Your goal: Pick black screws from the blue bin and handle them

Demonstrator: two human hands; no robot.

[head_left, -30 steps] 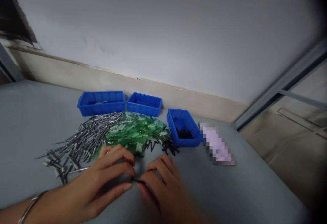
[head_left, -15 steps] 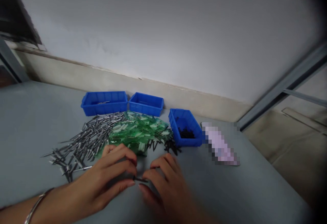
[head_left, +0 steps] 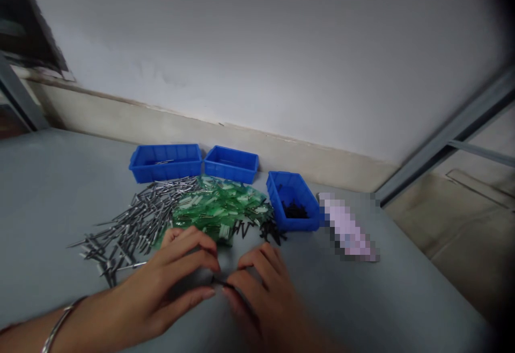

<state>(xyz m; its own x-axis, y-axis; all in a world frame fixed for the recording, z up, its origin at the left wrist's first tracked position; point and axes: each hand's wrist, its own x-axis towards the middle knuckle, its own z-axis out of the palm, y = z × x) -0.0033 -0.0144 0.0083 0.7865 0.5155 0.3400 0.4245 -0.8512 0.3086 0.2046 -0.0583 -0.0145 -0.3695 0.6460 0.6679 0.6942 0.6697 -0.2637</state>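
Observation:
My left hand [head_left: 169, 283] and my right hand [head_left: 263, 294] meet low in the middle of the grey table [head_left: 382, 310]. Together their fingertips pinch one small dark part [head_left: 219, 282] just above the tabletop. A thin bangle circles my left wrist. Just beyond the fingers lies a heap of green plastic pieces [head_left: 217, 211]. Left of it spreads a pile of grey metal pins [head_left: 129, 221]. A scatter of small black parts [head_left: 267, 229] lies to the right of the green heap.
Three blue bins stand at the back: a wide left bin [head_left: 164, 161], a middle bin [head_left: 230, 163], and a right bin [head_left: 293, 201] holding black parts. A pale blurred-out packet [head_left: 348, 229] lies right of them. A wall runs behind; the table's right edge drops to the floor.
My hands have stayed together on the small dark part, the fingers shifting only slightly. The view has drifted a little to the left.

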